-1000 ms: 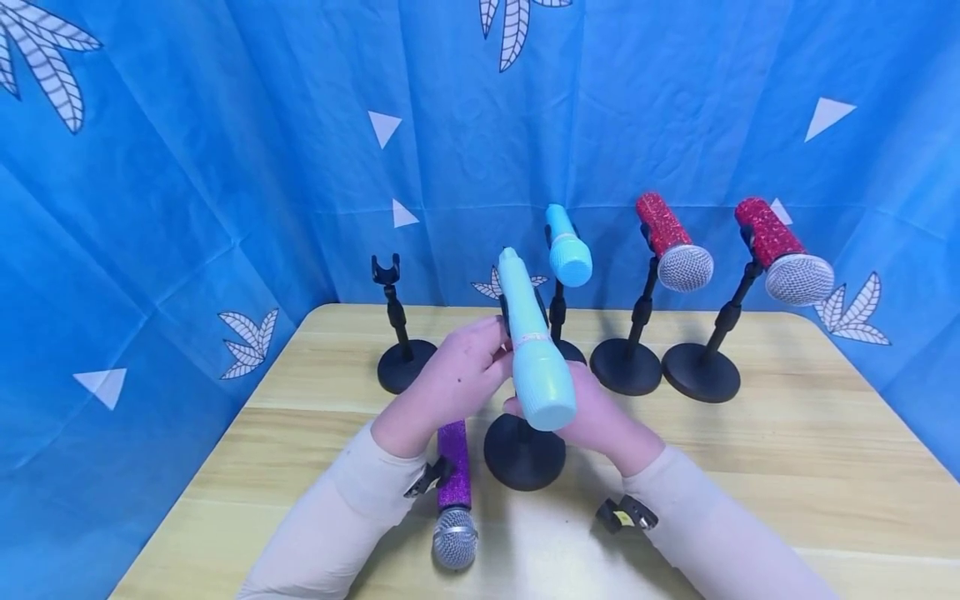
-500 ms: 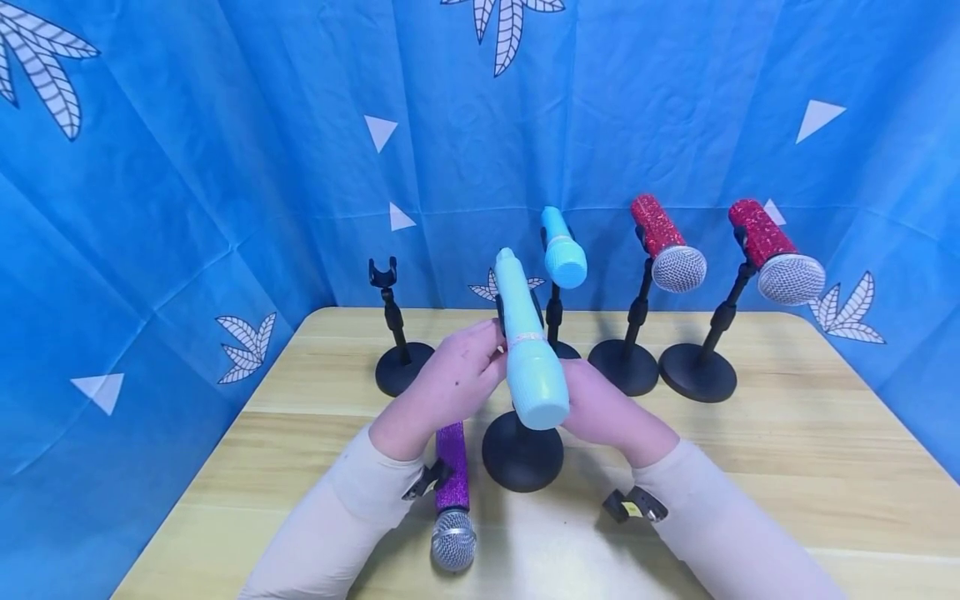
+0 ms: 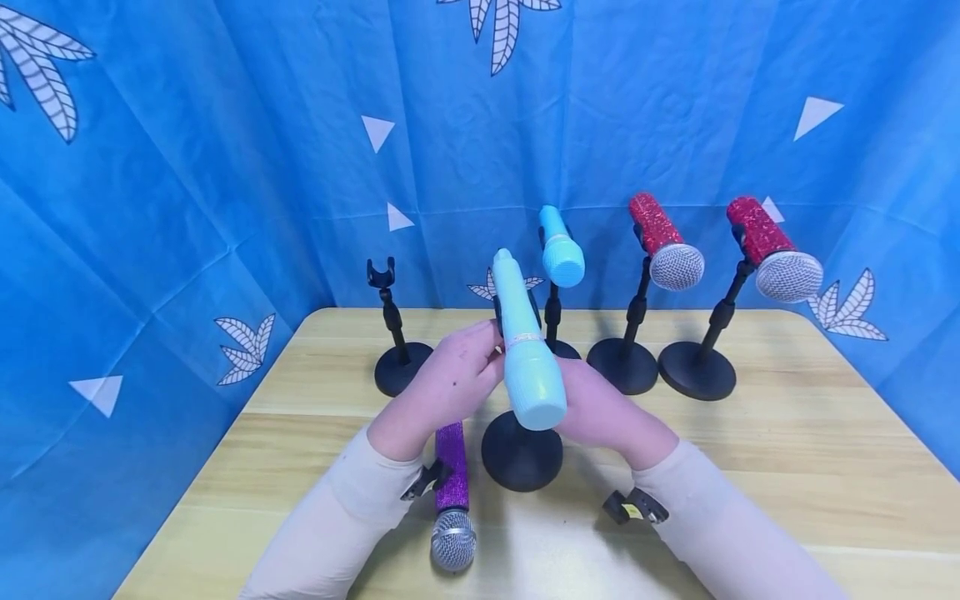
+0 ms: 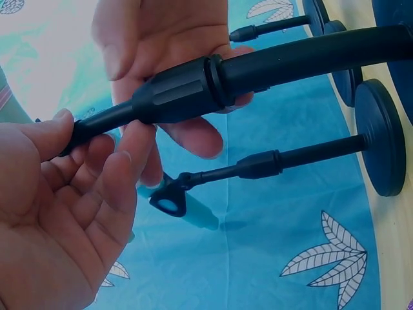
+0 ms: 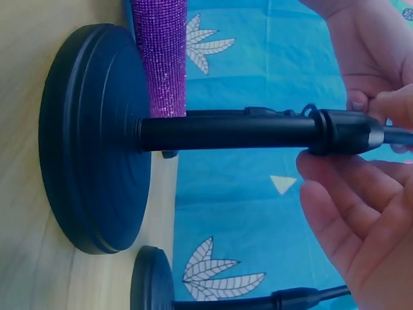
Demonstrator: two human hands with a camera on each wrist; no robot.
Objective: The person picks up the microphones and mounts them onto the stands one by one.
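A light-blue microphone [image 3: 534, 375] rests tilted in the holder of a black microphone stand, its round base [image 3: 522, 452] on the table. My left hand [image 3: 453, 375] pinches the stand's thin upper rod [image 4: 106, 120] between thumb and fingers. My right hand [image 3: 600, 406] is at the thicker collar [image 5: 345, 132] just below; its fairly straight fingers [image 5: 342, 187] touch the collar's underside, while its thumb stands apart from it in the left wrist view. The microphone hides part of both hands in the head view. A purple glitter microphone [image 3: 452, 483] lies beside my left forearm.
An unfilled black stand [image 3: 393, 333] is at the back left. Behind the hands, another light-blue microphone [image 3: 562, 254] sits on its stand. Two red glitter microphones [image 3: 660, 229] on stands are at the back right. A blue curtain [image 3: 465, 150] surrounds the wooden table [image 3: 787, 467].
The right hand has turned a little around the stand, and its fingertip below the microphone has gone out of sight. The left hand keeps its hold. The head view has shifted slightly.
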